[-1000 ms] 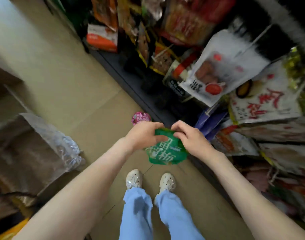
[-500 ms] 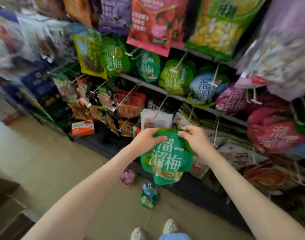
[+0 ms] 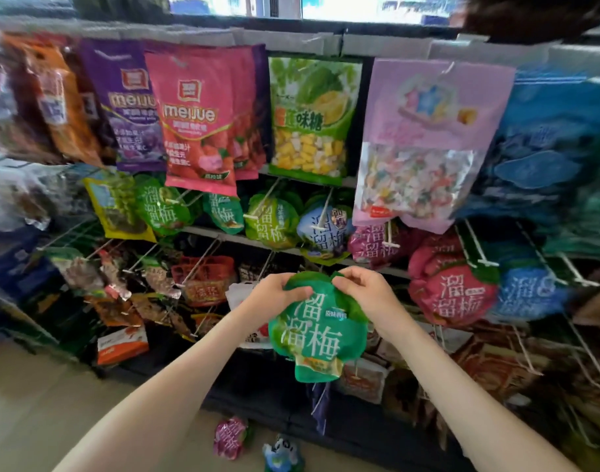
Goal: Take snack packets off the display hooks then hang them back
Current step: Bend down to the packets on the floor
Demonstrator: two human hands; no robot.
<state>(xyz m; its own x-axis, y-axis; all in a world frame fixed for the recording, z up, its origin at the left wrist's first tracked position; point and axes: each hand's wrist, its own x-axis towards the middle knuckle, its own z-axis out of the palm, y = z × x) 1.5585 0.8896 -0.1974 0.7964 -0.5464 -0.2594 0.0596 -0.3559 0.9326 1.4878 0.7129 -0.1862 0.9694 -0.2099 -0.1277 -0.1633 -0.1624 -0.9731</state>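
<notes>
Being lifted higher before the rack than half a second ago, upper rows now coming into sight. Lying on the floor at lower left: pink plum packet (image 3: 230,437) and, just beside, blue packet (image 3: 283,456). Pinching the top left edge of the green plum packet (image 3: 320,335) with left hand (image 3: 274,294), fingers curled. Hanging upright between both hands, below the display hooks (image 3: 322,212), touching none. Pinching the top right edge with right hand (image 3: 363,291), thumb and fingertips closing on foil.

Above the glossy pink plastic packet (image 3: 203,120) daylight blows out white; far to either side my view smears and bends.
</notes>
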